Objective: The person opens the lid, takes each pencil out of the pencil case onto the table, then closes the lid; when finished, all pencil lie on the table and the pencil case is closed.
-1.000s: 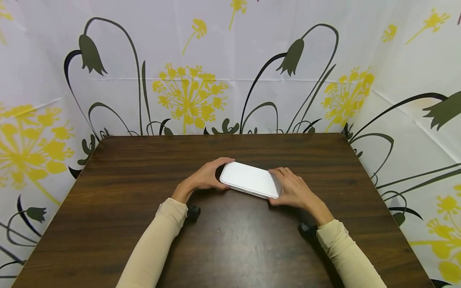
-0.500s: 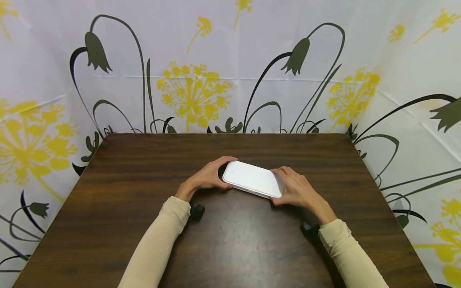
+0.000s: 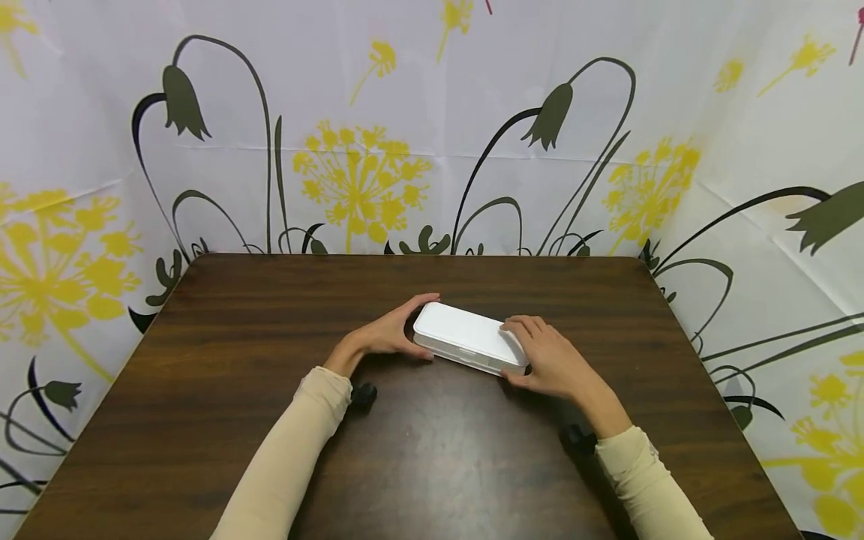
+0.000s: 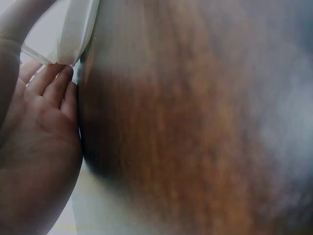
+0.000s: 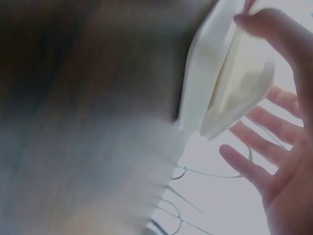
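A long white plastic pencil box (image 3: 466,330) lies at a slant on the table, its lid looking closed. Its paler front side shows a small clasp in the middle. My left hand (image 3: 388,330) holds the left end, thumb in front and fingers behind. In the left wrist view, those fingers (image 4: 54,88) reach against the box end. Across the right end, my right hand (image 3: 550,356) keeps its thumb at the front corner and fingertips on the lid. The right wrist view shows the thumb (image 5: 264,24) on the box edge and several fingers extended, some apart from it.
The dark wood-grain table (image 3: 405,465) spreads around both hands, its back edge behind the box. A white cloth (image 3: 405,90) with yellow and green flower prints hangs behind and to the sides. Dark wrist cameras (image 3: 364,396) sit under the cream sleeves (image 3: 283,442).
The box now shows more of its front side and its clasp. My right hand has loosened, its fingers shifting onto the lid's right end. The left hand stays nearly still.
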`<move>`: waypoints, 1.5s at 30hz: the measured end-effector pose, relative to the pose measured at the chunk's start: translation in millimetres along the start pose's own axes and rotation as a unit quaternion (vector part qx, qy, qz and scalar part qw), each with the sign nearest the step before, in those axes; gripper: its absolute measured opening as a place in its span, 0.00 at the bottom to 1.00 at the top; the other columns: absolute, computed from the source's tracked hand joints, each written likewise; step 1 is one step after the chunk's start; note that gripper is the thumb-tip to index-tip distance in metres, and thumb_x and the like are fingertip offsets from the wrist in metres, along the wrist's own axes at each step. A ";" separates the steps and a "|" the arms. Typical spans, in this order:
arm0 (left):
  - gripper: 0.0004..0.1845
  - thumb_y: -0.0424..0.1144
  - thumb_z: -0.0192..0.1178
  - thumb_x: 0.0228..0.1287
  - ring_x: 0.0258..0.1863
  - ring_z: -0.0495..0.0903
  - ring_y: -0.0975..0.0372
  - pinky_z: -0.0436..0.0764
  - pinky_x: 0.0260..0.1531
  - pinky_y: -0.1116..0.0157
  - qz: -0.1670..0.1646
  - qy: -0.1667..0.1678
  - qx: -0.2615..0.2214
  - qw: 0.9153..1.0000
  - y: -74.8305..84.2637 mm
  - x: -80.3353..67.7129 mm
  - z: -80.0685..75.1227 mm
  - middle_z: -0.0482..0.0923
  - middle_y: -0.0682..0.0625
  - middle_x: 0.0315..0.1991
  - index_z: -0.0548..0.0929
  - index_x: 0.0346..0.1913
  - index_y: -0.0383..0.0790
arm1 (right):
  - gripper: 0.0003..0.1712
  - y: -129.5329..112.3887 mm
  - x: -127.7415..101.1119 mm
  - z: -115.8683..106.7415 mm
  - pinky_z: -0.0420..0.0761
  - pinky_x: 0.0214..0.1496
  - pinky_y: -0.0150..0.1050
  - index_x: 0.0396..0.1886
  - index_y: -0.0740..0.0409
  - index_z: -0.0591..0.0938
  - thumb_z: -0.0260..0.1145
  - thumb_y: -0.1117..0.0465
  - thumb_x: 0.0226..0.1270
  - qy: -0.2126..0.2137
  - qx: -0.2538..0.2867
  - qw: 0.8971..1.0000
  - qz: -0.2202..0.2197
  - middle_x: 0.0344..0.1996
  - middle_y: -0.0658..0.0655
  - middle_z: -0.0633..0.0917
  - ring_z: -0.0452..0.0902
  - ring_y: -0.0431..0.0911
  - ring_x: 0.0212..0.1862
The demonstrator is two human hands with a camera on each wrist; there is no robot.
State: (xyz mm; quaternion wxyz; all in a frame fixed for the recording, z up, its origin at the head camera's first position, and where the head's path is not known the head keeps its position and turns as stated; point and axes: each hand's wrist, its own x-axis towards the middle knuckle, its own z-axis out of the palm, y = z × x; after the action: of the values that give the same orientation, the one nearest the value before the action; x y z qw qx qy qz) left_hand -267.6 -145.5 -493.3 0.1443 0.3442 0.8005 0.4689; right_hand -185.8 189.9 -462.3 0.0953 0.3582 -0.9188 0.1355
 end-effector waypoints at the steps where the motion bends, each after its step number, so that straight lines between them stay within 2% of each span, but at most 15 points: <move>1: 0.58 0.37 0.80 0.45 0.68 0.60 0.56 0.59 0.66 0.51 -0.004 -0.001 -0.004 1.000 -0.7 -0.7 0.9 0.59 0.44 0.71 0.54 0.76 0.40 | 0.37 -3.5 -0.5 0.6 0.77 0.51 0.51 0.58 0.58 0.74 0.75 0.46 0.53 0.013 -0.020 0.999 -0.023 0.56 0.59 0.74 0.72 0.54 0.55; 6: 0.56 0.40 0.80 0.47 0.69 0.60 0.59 0.60 0.66 0.54 -0.025 0.018 -0.012 0.999 -3.2 -1.1 4.1 0.60 0.46 0.71 0.55 0.76 0.40 | 0.19 -9.1 -0.8 -2.7 0.80 0.34 0.43 0.43 0.52 0.78 0.74 0.57 0.53 0.068 -0.049 0.993 -0.082 0.43 0.51 0.77 0.75 0.46 0.42; 9: 0.57 0.40 0.80 0.45 0.69 0.61 0.61 0.60 0.67 0.57 -0.032 0.030 -0.023 0.999 -3.7 -0.1 4.7 0.63 0.48 0.70 0.55 0.76 0.41 | 0.15 -2.4 1.9 -11.2 0.79 0.29 0.42 0.39 0.50 0.78 0.74 0.60 0.53 0.098 -0.021 0.992 -0.076 0.39 0.47 0.79 0.77 0.42 0.36; 11: 0.57 0.39 0.81 0.44 0.69 0.61 0.60 0.59 0.68 0.57 -0.027 0.036 -0.032 0.998 -3.6 0.3 5.0 0.64 0.48 0.69 0.55 0.75 0.40 | 0.14 5.6 6.5 -17.8 0.80 0.30 0.41 0.39 0.50 0.79 0.74 0.62 0.54 0.122 0.027 0.990 -0.062 0.38 0.46 0.80 0.79 0.41 0.35; 14: 0.56 0.38 0.81 0.43 0.70 0.60 0.60 0.56 0.69 0.57 -0.021 0.045 -0.039 0.998 -4.5 -0.1 5.4 0.66 0.46 0.68 0.56 0.74 0.39 | 0.12 23.0 17.3 -23.1 0.81 0.31 0.37 0.39 0.53 0.82 0.74 0.65 0.57 0.167 0.123 0.978 -0.017 0.36 0.46 0.83 0.80 0.41 0.33; 17: 0.54 0.36 0.81 0.43 0.70 0.61 0.61 0.55 0.69 0.58 -0.017 0.056 -0.040 0.997 -5.1 -0.8 5.4 0.67 0.45 0.68 0.58 0.71 0.38 | 0.08 44.2 31.8 -18.9 0.81 0.32 0.32 0.38 0.57 0.85 0.74 0.66 0.59 0.219 0.200 0.953 0.057 0.34 0.48 0.85 0.82 0.42 0.32; 21: 0.51 0.36 0.82 0.42 0.69 0.62 0.62 0.55 0.68 0.58 -0.022 0.068 -0.040 0.997 -5.1 -2.4 5.1 0.67 0.45 0.67 0.61 0.68 0.36 | 0.04 69.3 48.4 -1.9 0.77 0.30 0.30 0.36 0.58 0.88 0.73 0.64 0.62 0.242 0.214 0.931 0.168 0.31 0.52 0.87 0.82 0.45 0.29; 24: 0.50 0.37 0.82 0.42 0.69 0.63 0.61 0.56 0.68 0.57 -0.019 0.070 -0.041 0.997 -5.2 -2.9 5.3 0.68 0.44 0.67 0.62 0.67 0.35 | 0.04 81.1 53.9 9.6 0.75 0.29 0.34 0.35 0.57 0.89 0.73 0.63 0.62 0.217 0.204 0.927 0.226 0.29 0.53 0.87 0.81 0.46 0.29; 27: 0.49 0.36 0.81 0.42 0.69 0.62 0.59 0.57 0.68 0.56 -0.010 0.067 -0.040 0.997 -5.8 -2.7 6.1 0.68 0.43 0.66 0.63 0.67 0.34 | 0.03 85.7 54.3 14.5 0.76 0.30 0.38 0.35 0.55 0.89 0.73 0.62 0.62 0.199 0.203 0.925 0.251 0.29 0.53 0.87 0.80 0.46 0.30; 31: 0.48 0.36 0.81 0.42 0.70 0.62 0.59 0.57 0.68 0.57 -0.010 0.068 -0.040 0.997 -7.5 -2.0 7.1 0.67 0.43 0.66 0.64 0.66 0.35 | 0.05 84.0 52.5 12.2 0.77 0.31 0.41 0.37 0.55 0.89 0.72 0.60 0.63 0.197 0.195 0.929 0.245 0.32 0.54 0.88 0.82 0.46 0.31; 34: 0.47 0.38 0.81 0.43 0.70 0.61 0.60 0.58 0.69 0.57 -0.014 0.062 -0.033 0.997 -8.3 -1.7 7.7 0.67 0.46 0.67 0.65 0.66 0.37 | 0.09 74.0 45.6 2.0 0.76 0.31 0.42 0.43 0.53 0.89 0.72 0.58 0.64 0.188 0.142 0.945 0.229 0.38 0.52 0.87 0.81 0.45 0.34; 36: 0.47 0.39 0.81 0.44 0.70 0.60 0.60 0.58 0.69 0.58 -0.014 0.056 -0.025 0.998 -8.0 -2.4 8.3 0.66 0.47 0.67 0.65 0.67 0.38 | 0.14 61.7 38.4 -8.5 0.75 0.29 0.42 0.47 0.52 0.88 0.73 0.57 0.63 0.197 0.089 0.956 0.199 0.42 0.51 0.86 0.79 0.45 0.38; 38: 0.47 0.39 0.80 0.45 0.70 0.61 0.60 0.58 0.68 0.58 -0.008 0.054 -0.018 0.998 -6.8 -3.2 8.8 0.66 0.47 0.67 0.66 0.67 0.37 | 0.16 46.3 30.8 -19.4 0.73 0.28 0.43 0.50 0.52 0.87 0.74 0.58 0.61 0.219 0.044 0.961 0.162 0.44 0.51 0.85 0.77 0.46 0.38; 41: 0.46 0.38 0.80 0.45 0.70 0.61 0.59 0.58 0.68 0.58 -0.001 0.056 -0.016 0.998 -4.3 -4.6 8.1 0.66 0.46 0.67 0.66 0.67 0.36 | 0.14 22.3 23.2 -29.5 0.75 0.28 0.43 0.46 0.56 0.88 0.75 0.62 0.59 0.237 0.037 0.966 0.099 0.39 0.51 0.86 0.77 0.48 0.36; 45: 0.46 0.37 0.80 0.45 0.70 0.61 0.58 0.58 0.69 0.58 -0.001 0.062 -0.014 0.998 0.0 -5.3 7.2 0.67 0.45 0.67 0.66 0.67 0.35 | 0.08 6.2 16.6 -22.4 0.78 0.33 0.41 0.38 0.58 0.89 0.75 0.65 0.58 0.158 0.078 0.981 0.077 0.31 0.51 0.85 0.79 0.47 0.32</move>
State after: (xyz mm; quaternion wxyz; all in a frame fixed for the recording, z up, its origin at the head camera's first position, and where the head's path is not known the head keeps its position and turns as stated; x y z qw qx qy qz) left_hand -259.7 -144.4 -497.5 0.0995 0.3117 0.8019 0.5000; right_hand -200.4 190.9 -437.7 0.2003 0.2666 -0.9038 0.2684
